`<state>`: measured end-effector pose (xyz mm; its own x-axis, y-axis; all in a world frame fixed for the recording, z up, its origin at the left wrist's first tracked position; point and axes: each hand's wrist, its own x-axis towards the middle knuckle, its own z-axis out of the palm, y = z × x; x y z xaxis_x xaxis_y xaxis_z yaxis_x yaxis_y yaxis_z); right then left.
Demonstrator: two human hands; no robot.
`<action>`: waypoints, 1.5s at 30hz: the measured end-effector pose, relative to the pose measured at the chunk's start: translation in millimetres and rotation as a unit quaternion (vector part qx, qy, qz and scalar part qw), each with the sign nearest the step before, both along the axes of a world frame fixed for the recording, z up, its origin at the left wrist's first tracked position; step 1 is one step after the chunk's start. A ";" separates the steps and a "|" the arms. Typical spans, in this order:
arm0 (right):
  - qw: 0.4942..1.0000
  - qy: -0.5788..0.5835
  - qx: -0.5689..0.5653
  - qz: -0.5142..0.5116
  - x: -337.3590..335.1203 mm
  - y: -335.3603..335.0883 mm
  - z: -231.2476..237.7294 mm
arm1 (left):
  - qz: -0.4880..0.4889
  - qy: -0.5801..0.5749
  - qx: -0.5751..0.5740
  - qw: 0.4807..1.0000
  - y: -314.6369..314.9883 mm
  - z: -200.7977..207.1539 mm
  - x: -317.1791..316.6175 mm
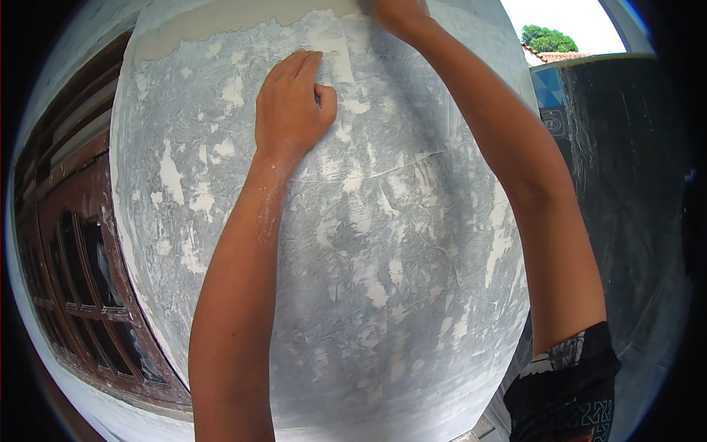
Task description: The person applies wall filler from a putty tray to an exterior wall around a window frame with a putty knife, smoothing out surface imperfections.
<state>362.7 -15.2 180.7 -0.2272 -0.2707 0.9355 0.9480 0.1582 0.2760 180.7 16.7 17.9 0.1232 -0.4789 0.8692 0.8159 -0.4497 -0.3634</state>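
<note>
In front of me stands a wall (pixel 353 243) with a rough grey surface, streaked with pale smeared patches. My left hand (pixel 293 107) is up against its upper part, back of the hand toward me. Its fingers are bent and held together, the thumb curled in at the side; the palm is hidden, so I cannot see whether anything is in it. Whitish dust marks the left wrist. My right hand (pixel 401 15) reaches higher, at the top edge of the picture. Its fingers are cut off there, and a dark blurred patch lies beside it on the wall.
A brown wooden window frame with shutters (pixel 96 280) borders the wall on the left. On the right hangs a large dark sheet or panel (pixel 633 184). Beyond it, at the upper right, show a green tree (pixel 549 38) and bright sky. A smoother beige band (pixel 213 29) runs along the wall's top.
</note>
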 end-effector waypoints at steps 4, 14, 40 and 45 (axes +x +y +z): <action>0.993 -0.098 -0.025 -0.061 -19.6 21.7 -22.9 | -0.003 0.002 -0.009 1.000 -0.6 -0.3 -3.2; 0.998 -0.030 0.008 -0.054 -20.3 4.8 9.9 | -0.005 0.007 -0.005 1.000 -1.2 0.5 3.4; 0.997 -0.063 0.033 0.037 2.3 0.7 -3.6 | -0.015 0.006 -0.001 1.000 -1.3 1.0 2.5; 0.994 -0.102 -0.024 -0.015 -25.1 10.2 -53.3 | 0.000 -0.005 -0.009 1.000 1.7 -2.4 -12.6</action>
